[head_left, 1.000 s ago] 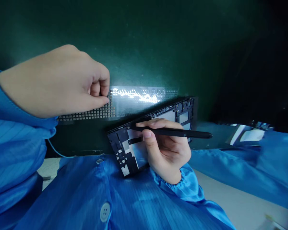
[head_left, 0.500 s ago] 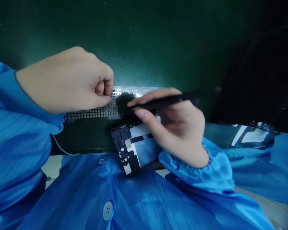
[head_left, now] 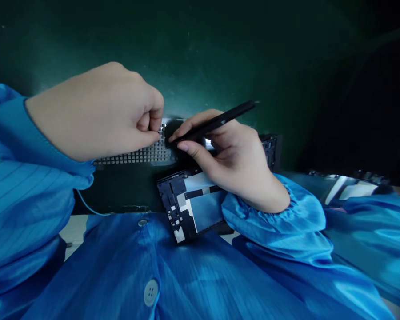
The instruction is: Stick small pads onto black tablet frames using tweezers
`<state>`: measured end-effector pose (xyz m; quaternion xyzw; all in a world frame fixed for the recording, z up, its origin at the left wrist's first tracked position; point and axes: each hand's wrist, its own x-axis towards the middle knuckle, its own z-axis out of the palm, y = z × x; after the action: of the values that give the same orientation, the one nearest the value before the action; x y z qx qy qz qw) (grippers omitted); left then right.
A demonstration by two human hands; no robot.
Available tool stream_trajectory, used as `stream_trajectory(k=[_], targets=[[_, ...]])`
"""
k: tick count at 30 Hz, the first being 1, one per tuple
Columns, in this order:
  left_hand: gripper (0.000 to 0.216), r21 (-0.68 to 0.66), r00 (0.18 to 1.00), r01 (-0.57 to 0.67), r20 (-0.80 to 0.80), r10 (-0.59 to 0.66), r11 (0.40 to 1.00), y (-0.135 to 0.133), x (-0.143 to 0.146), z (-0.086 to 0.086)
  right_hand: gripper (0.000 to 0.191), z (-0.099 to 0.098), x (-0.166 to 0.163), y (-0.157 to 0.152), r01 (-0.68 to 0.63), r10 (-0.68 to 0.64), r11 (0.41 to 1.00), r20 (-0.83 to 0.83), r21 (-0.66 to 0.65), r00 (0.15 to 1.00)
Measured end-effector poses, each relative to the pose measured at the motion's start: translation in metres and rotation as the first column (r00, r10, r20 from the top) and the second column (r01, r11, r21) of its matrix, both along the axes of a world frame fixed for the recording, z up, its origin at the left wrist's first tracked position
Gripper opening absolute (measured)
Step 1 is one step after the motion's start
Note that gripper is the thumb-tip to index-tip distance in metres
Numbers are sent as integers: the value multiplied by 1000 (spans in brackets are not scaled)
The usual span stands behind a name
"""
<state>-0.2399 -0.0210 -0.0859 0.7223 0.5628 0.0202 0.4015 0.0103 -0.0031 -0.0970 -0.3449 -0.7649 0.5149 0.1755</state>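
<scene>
My left hand (head_left: pixel 96 111) is curled closed, thumb and forefinger pinching the edge of a shiny strip with a grid of small squares (head_left: pixel 136 155) that lies on the green mat (head_left: pixel 200 53). My right hand (head_left: pixel 230 160) grips black tweezers (head_left: pixel 216 122) like a pen, their tip touching the strip right beside my left fingertips. Under my right wrist lies a black phone frame (head_left: pixel 190 204) with pale panels, its near end at the mat's front edge.
Blue smock sleeves and the buttoned smock front (head_left: pixel 160 275) fill the lower view. A thin blue cord (head_left: pixel 86 206) runs from my left cuff. At the right, blue fabric and something pale and blurred (head_left: pixel 346 189) lie beyond my right arm.
My right hand lifted off the phone frame and carried the tweezers up and left to the strip by my left fingertips. The left hand stayed pinched on the strip.
</scene>
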Motion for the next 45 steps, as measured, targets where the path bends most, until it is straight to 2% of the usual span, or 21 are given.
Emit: stream_trajectory(k=[2, 5, 8, 10, 11, 14, 17, 23, 26, 28, 30, 32, 35, 39, 42, 44, 45], targets=[[61, 23, 1000, 14, -21, -14, 1000, -2, 0, 0, 16, 4, 3, -2, 27, -28, 999, -19, -38, 999], [51, 97, 999, 24, -29, -22, 995, -7, 2, -1, 17, 9, 15, -24, 241, -246, 969, -99, -57, 964], [48, 178, 1000, -2, 27, -3, 984, -12, 5, -2, 7, 5, 28, -63, 527, -509, 849, -200, 42, 837], [47, 190, 999, -11, 48, 2, 982, -13, 7, -2, 12, -2, 32, -86, 607, -573, 788, -240, 104, 784], [47, 189, 999, -10, 46, 1, 982, -13, 7, -3, 16, -6, 32, -94, 615, -574, 778, -249, 134, 780], [54, 157, 999, -5, 36, 0, 988, -12, 5, -6, 23, -16, 31, -102, 586, -534, 785, -261, 202, 804], [66, 114, 999, 1, 48, -6, 993, -9, 2, -11, 26, -16, 30, -99, 550, -501, 805, -240, 222, 831], [74, 127, 999, 16, 26, -19, 992, -6, 1, -12, 32, 15, 29, -89, 343, -353, 846, -54, 407, 934], [77, 79, 999, 41, 28, -43, 996, -5, 2, -8, 25, 25, 21, -62, 248, -251, 918, -31, 310, 968], [72, 80, 998, 52, 24, -54, 995, -4, 4, -4, 15, 21, 14, -38, 127, -123, 965, -31, 227, 992], [66, 89, 998, 53, 18, -55, 995, -4, 6, -2, 9, 13, 8, -18, -4, 5, 982, -4, 190, 1000], [65, 88, 998, 54, 16, -56, 995, -5, 8, -2, 11, 4, 5, -7, -72, 66, 980, 40, 185, 997], [68, 82, 998, 55, 23, -57, 995, -5, 8, -3, 13, -3, 6, -6, -74, 65, 982, 54, 176, 996], [63, 60, 998, 36, 50, -39, 998, -4, 7, -4, 14, -2, 4, -9, -61, 53, 984, 48, 166, 997], [59, 57, 999, 32, 27, -33, 998, -4, 7, -3, 15, 0, 2, -5, -63, 61, 994, 25, 84, 998], [63, 78, 999, 39, 0, -39, 996, -4, 7, -2, 15, 2, 6, -5, 23, -25, 999, -72, -27, 997], [66, 89, 999, 47, -11, -46, 995, -4, 7, -3, 13, 2, 11, -7, 108, -116, 992, -147, -65, 982]])
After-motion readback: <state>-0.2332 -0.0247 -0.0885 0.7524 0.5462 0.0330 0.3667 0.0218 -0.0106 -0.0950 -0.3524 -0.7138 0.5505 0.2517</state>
